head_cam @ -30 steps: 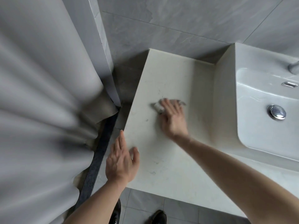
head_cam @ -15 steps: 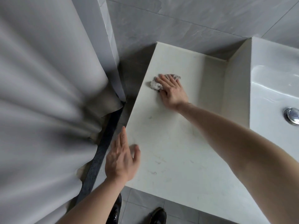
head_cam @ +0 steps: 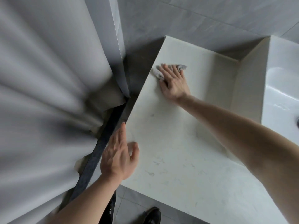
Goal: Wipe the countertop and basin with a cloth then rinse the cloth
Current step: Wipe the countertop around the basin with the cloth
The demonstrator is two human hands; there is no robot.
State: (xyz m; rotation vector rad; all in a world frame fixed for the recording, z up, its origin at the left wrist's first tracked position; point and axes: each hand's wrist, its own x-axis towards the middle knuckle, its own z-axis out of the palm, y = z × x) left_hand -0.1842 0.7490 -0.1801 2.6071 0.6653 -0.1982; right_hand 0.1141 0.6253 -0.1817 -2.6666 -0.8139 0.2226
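Right hand (head_cam: 174, 84) lies flat and spread on the countertop (head_cam: 186, 151), palm down, pressing a crumpled grey cloth (head_cam: 157, 73) under its fingers; the cloth pokes out past the fingertips and to their left side, close to the countertop's far left corner. It is a flat press with the fingers extended, not a closed fist round the fabric. Left hand (head_cam: 119, 156) is open and holds nothing, its fingers straight and together, resting at the countertop's near left edge with the thumb over the stone. Beyond that edge hangs a pale shower curtain (head_cam: 48, 94), with a dark strip running along the floor below it. At the countertop's right end sits the white basin (head_cam: 284, 94), only partly in view, its side wall rising above the stone.

Judging by how things lie, the work is at the countertop-wiping stage, at the corner farthest from the basin. Faint grey smudges show on the stone nearer the person, so that stretch probably needs passes. Wiping the basin and rinsing the cloth are apparently not yet done.
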